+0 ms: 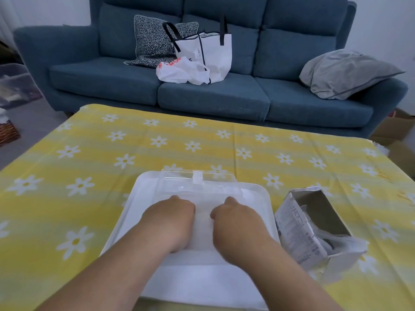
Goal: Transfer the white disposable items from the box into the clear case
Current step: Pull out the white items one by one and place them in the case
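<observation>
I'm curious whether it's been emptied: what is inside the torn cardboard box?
The torn cardboard box lies open, showing bare grey inner walls and crumpled clear plastic spilling from it. Its near wall hides the bottom, so whether anything remains there cannot be seen.

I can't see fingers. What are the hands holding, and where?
Left hand and right hand lie on the white stack in the case; fingers hidden, so grip cannot be told.
</observation>
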The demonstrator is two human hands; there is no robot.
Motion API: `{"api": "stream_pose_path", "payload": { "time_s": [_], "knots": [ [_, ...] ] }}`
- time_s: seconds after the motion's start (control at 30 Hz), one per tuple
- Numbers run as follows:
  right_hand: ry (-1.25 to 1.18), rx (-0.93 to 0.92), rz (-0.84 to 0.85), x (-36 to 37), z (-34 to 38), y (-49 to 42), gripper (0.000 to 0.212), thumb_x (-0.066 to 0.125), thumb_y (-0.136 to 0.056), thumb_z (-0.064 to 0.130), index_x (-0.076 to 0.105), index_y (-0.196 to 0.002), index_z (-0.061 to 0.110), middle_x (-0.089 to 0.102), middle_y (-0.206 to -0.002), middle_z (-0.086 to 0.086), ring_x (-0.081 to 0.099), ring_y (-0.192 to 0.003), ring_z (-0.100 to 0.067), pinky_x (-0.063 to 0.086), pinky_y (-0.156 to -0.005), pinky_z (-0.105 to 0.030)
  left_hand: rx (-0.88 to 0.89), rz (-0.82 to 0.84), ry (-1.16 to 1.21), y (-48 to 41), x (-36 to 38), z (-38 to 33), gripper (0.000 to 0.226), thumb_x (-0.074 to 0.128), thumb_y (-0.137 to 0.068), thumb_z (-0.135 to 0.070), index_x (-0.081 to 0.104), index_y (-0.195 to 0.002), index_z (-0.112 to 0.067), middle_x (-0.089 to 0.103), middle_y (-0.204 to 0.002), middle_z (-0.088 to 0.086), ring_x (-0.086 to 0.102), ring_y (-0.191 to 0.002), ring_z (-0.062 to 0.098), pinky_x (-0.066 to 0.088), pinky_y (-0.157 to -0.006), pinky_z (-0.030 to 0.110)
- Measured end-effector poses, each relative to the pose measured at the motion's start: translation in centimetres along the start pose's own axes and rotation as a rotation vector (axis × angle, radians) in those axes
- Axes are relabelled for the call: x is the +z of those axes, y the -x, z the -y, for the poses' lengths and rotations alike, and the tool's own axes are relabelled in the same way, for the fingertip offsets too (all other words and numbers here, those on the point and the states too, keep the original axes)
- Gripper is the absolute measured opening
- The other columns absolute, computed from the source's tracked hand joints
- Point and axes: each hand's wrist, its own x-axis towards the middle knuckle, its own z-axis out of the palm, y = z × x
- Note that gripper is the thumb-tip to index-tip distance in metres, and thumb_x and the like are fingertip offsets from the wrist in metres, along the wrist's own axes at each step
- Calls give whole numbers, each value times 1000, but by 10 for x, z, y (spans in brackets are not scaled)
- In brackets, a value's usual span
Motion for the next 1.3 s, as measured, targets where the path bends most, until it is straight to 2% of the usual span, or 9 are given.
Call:
{"api": "stream_pose_path", "payload": {
  "time_s": [0.23,0.5,0.6,0.67,0.77,0.87,1.0,1.17,1.3],
  "knots": [
    [-209,1,185,9,-3,-11,48,47,-95,15,45,-141,25,40,-136,-12,44,-97,-20,42,-78,-28,-33,52,-18,-7,8,-2,49,61,-82,-7,50,-126,-23,48,-121,5,53,-87,24,41,-67,30],
    [-228,-119,206,-7,-11,3,44,41,-101,18,49,-144,26,47,-145,0,44,-132,-19,39,-102,-30,-76,175,273,4,-23,8,48,73,-85,-15,59,-130,-22,67,-110,4,68,-77,25,57,-65,30],
    [-379,-84,73,-23,-22,9,27,49,-93,19,74,-97,28,68,-97,6,61,-85,-14,47,-76,-30,-10,-148,163,13,-39,9,29,74,-83,-24,68,-110,-32,59,-93,-12,59,-80,12,43,-61,19],
    [-457,-11,-101,-34,-35,10,25,51,-83,18,58,-59,18,58,-64,-5,53,-58,-26,46,-56,-35,118,-254,199,14,-39,5,32,75,-81,-24,67,-110,-37,53,-105,-17,53,-94,8,44,-76,22],
    [-484,174,-354,-47,-65,13,21,53,-84,20,65,-71,8,67,-69,-11,65,-68,-31,51,-53,-36,267,-137,215,11,-27,-3,51,74,-84,-16,60,-128,-38,46,-129,-20,50,-119,8,45,-98,28],
    [-450,354,-440,-50,-100,18,28,52,-87,14,58,-60,12,58,-56,-4,50,-53,-24,34,-46,-26,169,-22,97,4,-14,-7,62,70,-85,-14,50,-140,-33,41,-140,-13,54,-121,17,49,-82,26],
    [-363,461,-229,-39,-136,22,31,49,-90,8,66,-73,27,69,-80,-2,60,-73,-27,36,-55,-26,38,67,70,-2,-7,-12,64,72,-82,-18,50,-141,-29,52,-139,-6,57,-87,17,37,-48,16],
    [-270,475,11,-19,-152,20,24,43,-93,7,66,-98,8,69,-104,-13,60,-85,-26,48,-71,-30,-7,-1,60,-4,-17,-21,46,72,-81,-43,67,-119,-18,70,-111,-1,66,-81,16,54,-70,26],
    [-330,448,3,-20,-153,28,22,44,-90,-1,49,-70,7,48,-70,-10,43,-64,-24,30,-50,-28,53,-264,262,-3,-27,-37,33,64,-87,-52,64,-107,-26,63,-103,-11,62,-97,16,53,-86,32]
  ]
}}
